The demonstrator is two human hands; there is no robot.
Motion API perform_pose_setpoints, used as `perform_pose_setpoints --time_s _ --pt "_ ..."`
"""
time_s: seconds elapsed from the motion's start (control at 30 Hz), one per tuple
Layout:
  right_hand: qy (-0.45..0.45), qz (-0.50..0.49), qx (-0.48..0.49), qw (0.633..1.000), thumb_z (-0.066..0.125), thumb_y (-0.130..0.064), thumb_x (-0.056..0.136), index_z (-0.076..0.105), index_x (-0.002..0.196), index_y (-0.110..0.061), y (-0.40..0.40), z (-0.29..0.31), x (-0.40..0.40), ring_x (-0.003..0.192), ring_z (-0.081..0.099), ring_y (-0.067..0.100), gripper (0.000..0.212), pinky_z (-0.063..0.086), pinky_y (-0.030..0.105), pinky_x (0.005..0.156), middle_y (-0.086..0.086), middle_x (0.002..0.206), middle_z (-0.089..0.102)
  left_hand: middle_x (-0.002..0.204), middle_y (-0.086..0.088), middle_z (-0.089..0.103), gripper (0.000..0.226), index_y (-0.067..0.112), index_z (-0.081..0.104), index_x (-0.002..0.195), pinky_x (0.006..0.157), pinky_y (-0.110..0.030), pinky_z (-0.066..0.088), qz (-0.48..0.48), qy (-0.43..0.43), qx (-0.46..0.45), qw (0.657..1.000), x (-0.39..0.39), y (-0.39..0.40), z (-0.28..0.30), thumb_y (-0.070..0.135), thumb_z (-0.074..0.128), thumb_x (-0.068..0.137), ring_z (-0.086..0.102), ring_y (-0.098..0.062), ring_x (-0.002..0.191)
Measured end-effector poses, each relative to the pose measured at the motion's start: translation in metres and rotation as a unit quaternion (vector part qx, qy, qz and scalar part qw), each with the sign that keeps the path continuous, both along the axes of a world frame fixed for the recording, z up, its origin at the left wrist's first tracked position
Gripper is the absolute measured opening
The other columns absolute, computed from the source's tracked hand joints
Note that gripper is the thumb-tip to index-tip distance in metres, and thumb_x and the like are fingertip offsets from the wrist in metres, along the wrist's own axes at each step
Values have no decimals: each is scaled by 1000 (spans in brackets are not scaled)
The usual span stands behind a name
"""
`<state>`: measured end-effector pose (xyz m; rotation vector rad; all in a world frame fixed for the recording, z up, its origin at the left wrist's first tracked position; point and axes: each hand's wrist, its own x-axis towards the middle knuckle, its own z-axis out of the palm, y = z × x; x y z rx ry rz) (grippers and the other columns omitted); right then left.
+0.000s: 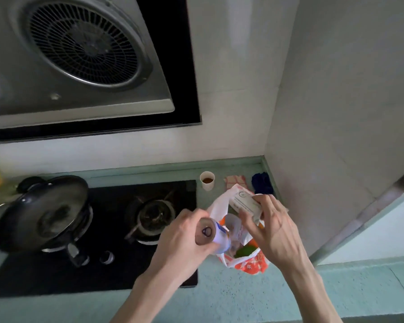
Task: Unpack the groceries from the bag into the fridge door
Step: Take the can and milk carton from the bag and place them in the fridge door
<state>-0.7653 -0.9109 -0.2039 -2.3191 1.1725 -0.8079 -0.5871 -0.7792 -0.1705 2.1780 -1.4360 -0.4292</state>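
A white and orange plastic grocery bag [250,264] stands open on the teal counter, just right of the stove. My left hand [184,238] is closed around a blue and white drink can [210,235], held above the bag's left side with its top facing me. Over the bag's far side, my right hand [269,226] grips a small white carton [243,201]. Something green [245,250] and something orange show inside the bag. No fridge door is in sight.
A black gas stove [117,229] lies to the left with a dark lidded pan [42,213] on its left burner. A paper cup [207,180], a checked cloth [235,181] and a dark blue cloth [261,183] sit by the back wall. A range hood [79,54] hangs overhead.
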Motion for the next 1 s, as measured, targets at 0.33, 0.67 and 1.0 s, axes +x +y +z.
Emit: perform_pose_setpoints --time_s 0.33,0.67,1.0 --pt "-111 172 106 973 54 -56 98 54 117 -34 105 29 81 96 68 5 29 59 40 82 -10 109 69 115 19 62 62 39 60 119 88 -8 45 182 97 -172 963 41 160 22 35 87 64 61 4 107" --pt "-217 310 251 891 61 -42 94 61 124 -29 270 45 172 108 70 11 32 56 38 95 -11 113 74 107 9 64 43 38 67 102 83 -24 54 362 95 -286 882 61 363 30 32 86 65 69 -12 98" --pt "-176 455 314 815 63 -26 98 65 119 -24 442 52 236 101 73 9 21 60 30 86 -12 105 77 100 16 74 56 35 65 110 84 -30 61 545 73 -329 768 44 546 33 32 96 64 71 -5 93"
